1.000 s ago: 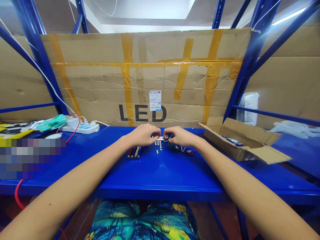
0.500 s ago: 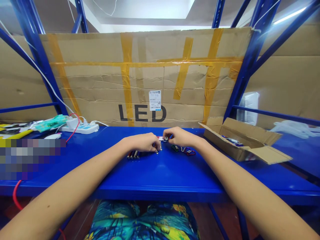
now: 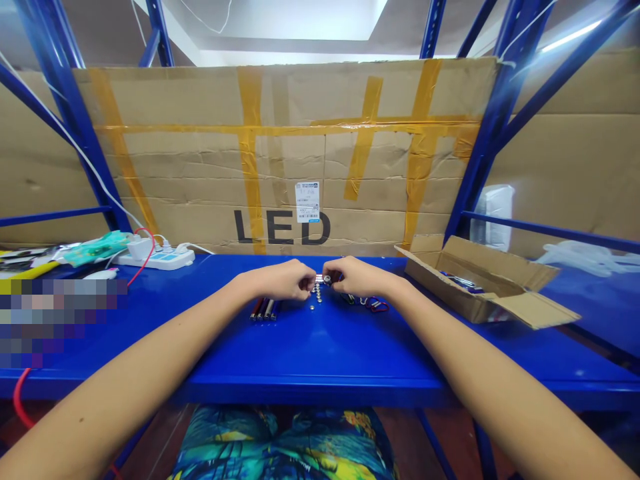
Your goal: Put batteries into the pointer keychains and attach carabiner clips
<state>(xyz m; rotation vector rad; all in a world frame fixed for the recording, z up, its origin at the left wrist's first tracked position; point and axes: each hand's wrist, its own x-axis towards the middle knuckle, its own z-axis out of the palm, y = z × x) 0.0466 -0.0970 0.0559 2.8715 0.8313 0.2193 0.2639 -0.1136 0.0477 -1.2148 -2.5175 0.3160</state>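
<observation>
My right hand (image 3: 353, 275) is closed round a small metal tube (image 3: 327, 279), its round open end facing me. My left hand (image 3: 294, 279) is close by on the left, fingertips pinched together; whatever is between them is too small or hidden to name. Under and between the hands lie several small silver discs (image 3: 319, 298), like button cells, with one disc apart nearer to me. Left of them, several slim dark and red metal tubes (image 3: 264, 309) lie side by side. Several coloured carabiner clips (image 3: 377, 305) rest below my right hand, partly covered by it.
An open cardboard box (image 3: 445, 293) with blue and silver items stands at the right. At the left are a white power strip (image 3: 167, 259), cables and a pile of packets (image 3: 97, 249). A large cardboard sheet (image 3: 200, 173) closes off the back of the blue table (image 3: 320, 353).
My left hand has lifted off the near disc and drawn up and slightly left, its fingers now pinched near the tube. My right hand keeps hold of the tube. The view has shifted slightly.
</observation>
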